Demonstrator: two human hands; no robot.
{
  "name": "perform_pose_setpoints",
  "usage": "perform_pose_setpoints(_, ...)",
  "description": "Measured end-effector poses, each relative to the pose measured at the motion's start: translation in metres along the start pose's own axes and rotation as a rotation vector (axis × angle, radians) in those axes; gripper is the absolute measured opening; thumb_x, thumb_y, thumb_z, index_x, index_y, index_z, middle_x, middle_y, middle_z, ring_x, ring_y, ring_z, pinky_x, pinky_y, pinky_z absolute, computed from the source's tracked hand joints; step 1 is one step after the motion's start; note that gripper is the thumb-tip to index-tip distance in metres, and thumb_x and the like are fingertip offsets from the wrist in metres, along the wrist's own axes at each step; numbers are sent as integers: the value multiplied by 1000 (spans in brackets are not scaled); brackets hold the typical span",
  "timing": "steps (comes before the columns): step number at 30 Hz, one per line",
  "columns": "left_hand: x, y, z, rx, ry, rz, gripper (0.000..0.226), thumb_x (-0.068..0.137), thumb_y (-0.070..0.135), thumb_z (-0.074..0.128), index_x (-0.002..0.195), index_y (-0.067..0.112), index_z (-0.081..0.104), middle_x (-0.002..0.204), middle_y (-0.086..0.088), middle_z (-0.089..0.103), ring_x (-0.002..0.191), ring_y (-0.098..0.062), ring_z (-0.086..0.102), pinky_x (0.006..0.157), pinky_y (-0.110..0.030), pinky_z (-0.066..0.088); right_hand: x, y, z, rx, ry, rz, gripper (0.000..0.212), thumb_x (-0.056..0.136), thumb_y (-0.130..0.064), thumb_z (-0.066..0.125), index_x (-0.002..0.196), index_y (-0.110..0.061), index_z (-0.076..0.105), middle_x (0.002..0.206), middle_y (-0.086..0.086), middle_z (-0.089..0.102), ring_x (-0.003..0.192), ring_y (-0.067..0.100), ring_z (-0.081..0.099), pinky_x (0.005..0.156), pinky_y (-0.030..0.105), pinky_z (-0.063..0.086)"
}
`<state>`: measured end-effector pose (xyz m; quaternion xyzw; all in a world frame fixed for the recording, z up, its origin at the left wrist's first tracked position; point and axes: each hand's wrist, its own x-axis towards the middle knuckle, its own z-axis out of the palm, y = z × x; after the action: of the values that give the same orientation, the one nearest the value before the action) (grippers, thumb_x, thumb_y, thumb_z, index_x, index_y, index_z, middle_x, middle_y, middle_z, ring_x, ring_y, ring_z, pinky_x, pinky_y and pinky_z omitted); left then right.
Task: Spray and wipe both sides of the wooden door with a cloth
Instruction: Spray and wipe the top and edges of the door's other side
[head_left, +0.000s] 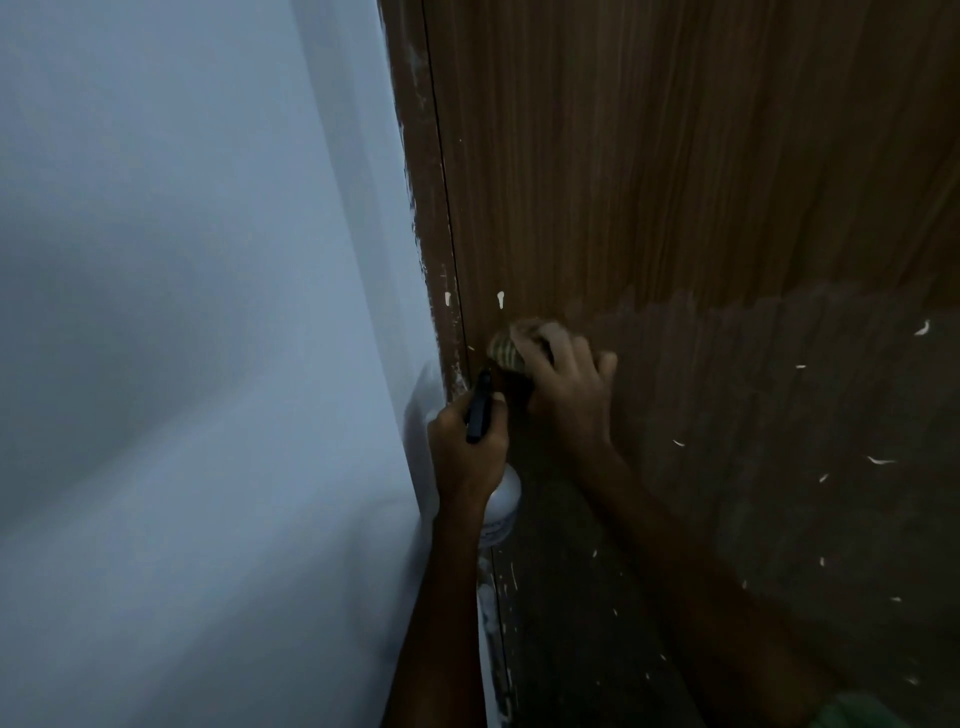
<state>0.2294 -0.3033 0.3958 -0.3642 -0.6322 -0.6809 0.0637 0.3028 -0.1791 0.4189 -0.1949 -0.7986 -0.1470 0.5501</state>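
Here the right hand (566, 384) presses a bunched cloth (511, 351) against the door (675, 182) near its left edge, fingers curled over it. The left hand (465, 447) grips a white sprayer (501, 501) just beside the frame (428, 208), fingers wrapped round its neck.

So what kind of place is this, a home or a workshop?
Probably a room in a home or similar building, though little shows. A wood-grain door flecked with white paint sits in its frame beside a plain white painted wall, dimly lit.
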Motion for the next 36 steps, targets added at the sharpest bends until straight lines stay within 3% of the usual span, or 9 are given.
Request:
perform_pose_setpoints(4,10,3,1,2,35,21,35,92,56,59,89,23,71,70,6,67,66,-21,68,61,-42,60,-38,6,1,-4,-139,18,71,71,-22,87,137,-23,59,134,12,53,110,28,49,87,43,36)
perform_pose_setpoints(9,11,3,2,17,21,3,33,92,57,59,88,26,68,67,5,63,61,-24,65,57,-48,58,56,-7,-14,-27,147,126,39,94,-25,61,132,-18,65,127,11,61,104,25,54,85,40,36)
perform_pose_setpoints(14,12,10,1,-2,-60,-31,27,91,54,63,89,28,70,73,3,69,65,-27,68,62,-46,59,-9,2,0,-22,82,111,54,86,-22,74,138,-20,60,137,13,52,117,30,50,91,46,37)
perform_pose_setpoints(17,17,22,6,-1,-104,-18,17,97,35,69,83,27,69,70,-2,68,61,-27,66,58,-43,57,-56,6,-2,-4,-23,128,67,77,-22,85,137,-24,56,136,11,52,116,30,50,92,43,34)
perform_pose_setpoints(20,14,31,17,-16,-167,6,19,102,22,68,82,23,68,67,-10,64,59,-35,63,55,-51,54,-3,16,-24,-3,120,174,55,83,-18,77,134,-23,59,131,10,54,109,27,50,90,41,33)
perform_pose_setpoints(25,17,38,31,-59,-135,14,24,101,27,67,80,15,67,60,-11,58,52,-37,58,50,-54,51,60,24,-45,19,344,190,32,94,-6,62,121,-20,73,123,12,64,96,28,56,75,39,48)
perform_pose_setpoints(28,19,39,34,-71,-176,63,23,101,31,66,80,24,69,62,-2,63,52,-29,60,51,-50,52,-18,27,-31,23,200,154,38,91,-25,75,127,-21,68,134,11,51,108,31,52,83,41,48)
perform_pose_setpoints(32,20,39,41,-61,-195,86,28,101,34,65,80,16,69,65,-5,64,52,-29,60,51,-55,53,-66,46,-39,-52,43,119,57,81,-20,83,133,-27,59,135,10,51,111,31,52,88,41,39)
perform_pose_setpoints(36,17,47,52,-57,-222,61,39,96,45,64,77,11,67,57,-7,60,49,-31,58,48,-53,51,31,58,-67,-107,289,244,33,92,-18,65,122,-25,75,126,8,63,107,26,53,87,41,36)
